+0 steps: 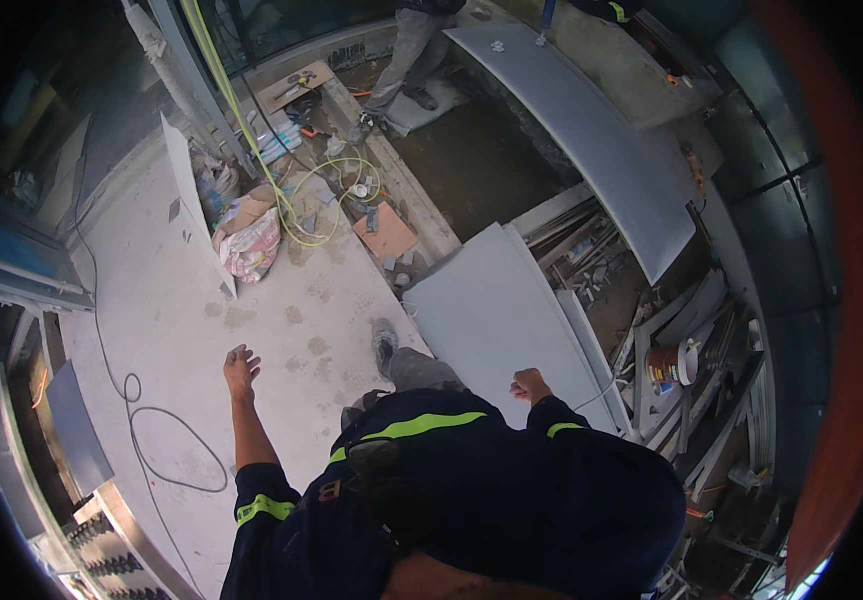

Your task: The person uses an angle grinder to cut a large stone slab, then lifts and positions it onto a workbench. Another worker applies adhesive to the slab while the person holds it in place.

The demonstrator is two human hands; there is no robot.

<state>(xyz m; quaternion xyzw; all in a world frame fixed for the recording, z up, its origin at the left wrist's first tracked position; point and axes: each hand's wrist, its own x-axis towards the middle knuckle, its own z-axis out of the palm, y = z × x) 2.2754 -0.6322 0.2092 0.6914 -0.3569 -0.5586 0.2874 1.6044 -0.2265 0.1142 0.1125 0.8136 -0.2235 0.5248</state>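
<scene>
Just right of my body, grey panel (pixel 497 310) lay flat, longer visible edge running from ahead back toward my right; near end hidden by sleeve (pixel 557 415). Right hand (pixel 530 386) was nearer, over panel, fingers curled; couldn't tell if gripping. Left hand (pixel 242 370) hung loosely open, empty, over pale floor (pixel 177 330). Pit (pixel 482 155) and scrap strips (pixel 570 240) bordered panel; yellow hose (pixel 274 186) lay ahead-left.

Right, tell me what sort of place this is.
Probably a building or renovation site: a large grey panel lies beside a scatter of loose strips, with a reddish-brown bucket and a crumpled sack also in view.
</scene>
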